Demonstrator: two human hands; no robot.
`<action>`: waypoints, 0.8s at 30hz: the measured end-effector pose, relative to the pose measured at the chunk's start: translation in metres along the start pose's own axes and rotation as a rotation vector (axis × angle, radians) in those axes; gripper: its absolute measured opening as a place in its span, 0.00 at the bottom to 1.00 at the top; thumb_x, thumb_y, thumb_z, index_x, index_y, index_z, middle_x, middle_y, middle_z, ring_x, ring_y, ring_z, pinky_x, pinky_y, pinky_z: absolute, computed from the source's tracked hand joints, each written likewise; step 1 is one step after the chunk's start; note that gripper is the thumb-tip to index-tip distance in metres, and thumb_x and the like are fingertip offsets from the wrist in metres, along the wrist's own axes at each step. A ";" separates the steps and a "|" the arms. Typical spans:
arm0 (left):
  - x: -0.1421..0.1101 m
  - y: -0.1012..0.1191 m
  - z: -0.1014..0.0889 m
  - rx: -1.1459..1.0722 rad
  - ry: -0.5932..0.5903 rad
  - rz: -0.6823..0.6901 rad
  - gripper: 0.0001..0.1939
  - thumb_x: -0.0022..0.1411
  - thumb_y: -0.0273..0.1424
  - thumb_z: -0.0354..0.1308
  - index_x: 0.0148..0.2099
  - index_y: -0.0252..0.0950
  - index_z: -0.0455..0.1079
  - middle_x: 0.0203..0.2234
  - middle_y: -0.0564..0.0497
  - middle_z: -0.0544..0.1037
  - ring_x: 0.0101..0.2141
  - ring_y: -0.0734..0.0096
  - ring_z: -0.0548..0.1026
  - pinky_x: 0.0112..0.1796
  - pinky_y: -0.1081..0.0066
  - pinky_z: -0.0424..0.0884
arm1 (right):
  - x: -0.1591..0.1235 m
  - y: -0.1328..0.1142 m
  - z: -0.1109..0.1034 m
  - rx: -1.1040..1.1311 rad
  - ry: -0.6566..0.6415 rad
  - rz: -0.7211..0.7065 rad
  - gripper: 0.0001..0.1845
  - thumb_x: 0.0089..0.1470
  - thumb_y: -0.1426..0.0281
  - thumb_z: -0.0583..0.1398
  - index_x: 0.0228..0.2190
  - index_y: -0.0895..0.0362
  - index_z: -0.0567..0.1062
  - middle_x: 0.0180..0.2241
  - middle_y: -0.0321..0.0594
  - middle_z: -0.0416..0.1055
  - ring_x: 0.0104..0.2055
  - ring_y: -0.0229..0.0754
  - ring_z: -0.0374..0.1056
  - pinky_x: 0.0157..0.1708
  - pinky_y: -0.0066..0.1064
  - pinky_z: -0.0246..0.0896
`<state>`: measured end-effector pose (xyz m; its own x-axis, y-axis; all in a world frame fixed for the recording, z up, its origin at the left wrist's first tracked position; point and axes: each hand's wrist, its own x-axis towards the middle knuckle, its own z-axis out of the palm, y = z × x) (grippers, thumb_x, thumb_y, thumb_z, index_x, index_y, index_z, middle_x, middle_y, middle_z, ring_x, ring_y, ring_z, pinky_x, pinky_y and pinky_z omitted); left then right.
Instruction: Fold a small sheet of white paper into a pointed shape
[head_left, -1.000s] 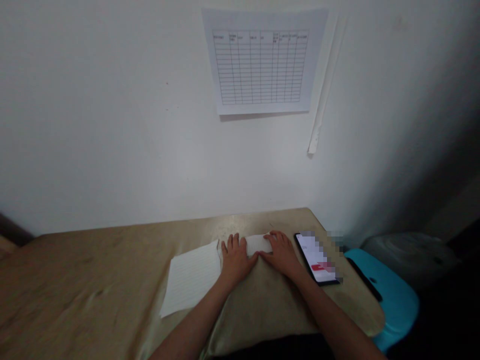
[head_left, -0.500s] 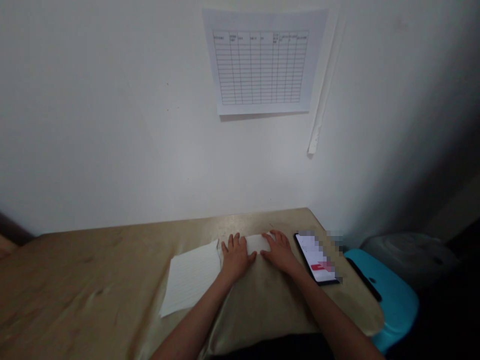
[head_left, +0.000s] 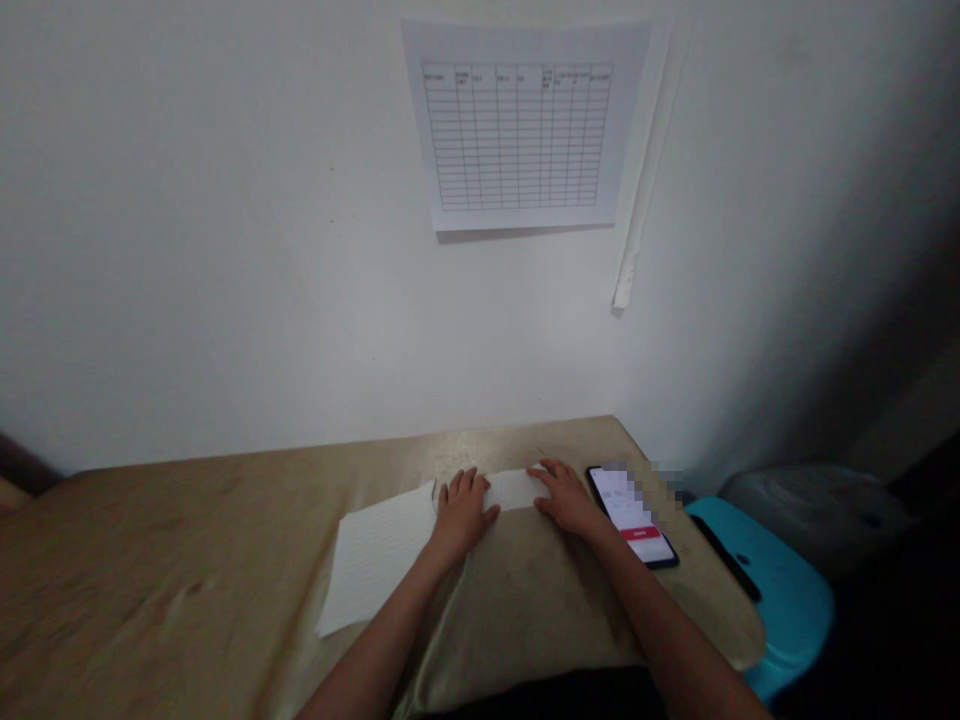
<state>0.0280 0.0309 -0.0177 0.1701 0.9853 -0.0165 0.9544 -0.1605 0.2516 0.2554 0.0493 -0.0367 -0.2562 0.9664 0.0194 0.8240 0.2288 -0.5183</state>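
A small white strip of paper (head_left: 511, 491), seemingly folded, lies flat on the brown-covered table (head_left: 225, 560). My left hand (head_left: 461, 512) rests at its left end, fingers spread, palm down. At the right end my right hand (head_left: 568, 500) touches the paper with its fingertips, fingers apart. Left of my left hand lie lined white sheets (head_left: 379, 560), partly behind my left forearm. A phone (head_left: 634, 530) with a lit screen lies to the right of my right hand.
The table meets a white wall (head_left: 225, 250), where a printed grid sheet (head_left: 525, 140) hangs. Past the table's right edge stands a turquoise object (head_left: 787, 590), with a clear plastic item (head_left: 817, 510) behind it.
My hands have slid slightly apart along the paper strip, so more of it shows between them. The lined sheets and phone stay where they were.
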 end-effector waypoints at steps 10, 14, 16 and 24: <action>0.000 -0.023 -0.010 -0.055 -0.034 0.095 0.21 0.63 0.32 0.58 0.59 0.42 0.67 0.68 0.43 0.58 0.68 0.52 0.55 0.62 0.48 0.56 | 0.001 0.013 -0.005 0.105 -0.029 -0.037 0.34 0.50 0.78 0.58 0.59 0.51 0.69 0.67 0.44 0.54 0.70 0.47 0.48 0.69 0.43 0.42; 0.002 -0.032 -0.010 -0.063 -0.044 0.142 0.22 0.63 0.30 0.58 0.59 0.43 0.68 0.68 0.43 0.59 0.68 0.52 0.55 0.63 0.49 0.57 | 0.000 0.015 -0.009 0.138 -0.047 -0.058 0.36 0.48 0.81 0.56 0.59 0.53 0.70 0.67 0.43 0.54 0.70 0.45 0.49 0.69 0.41 0.41; 0.003 -0.035 -0.010 -0.070 -0.047 0.160 0.23 0.63 0.29 0.59 0.59 0.43 0.68 0.68 0.43 0.60 0.67 0.53 0.56 0.63 0.52 0.57 | -0.001 0.015 -0.010 0.148 -0.037 -0.074 0.39 0.47 0.82 0.54 0.61 0.53 0.68 0.68 0.43 0.55 0.70 0.44 0.49 0.69 0.42 0.42; 0.005 -0.045 -0.009 -0.088 -0.048 0.217 0.24 0.61 0.28 0.57 0.60 0.44 0.68 0.66 0.45 0.62 0.67 0.56 0.58 0.64 0.51 0.55 | -0.002 0.021 -0.008 0.134 -0.027 -0.114 0.42 0.43 0.87 0.48 0.57 0.51 0.73 0.66 0.37 0.59 0.71 0.42 0.46 0.70 0.46 0.40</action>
<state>-0.0161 0.0438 -0.0208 0.3819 0.9242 0.0019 0.8697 -0.3600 0.3376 0.2772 0.0528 -0.0405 -0.3593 0.9311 0.0624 0.7145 0.3175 -0.6235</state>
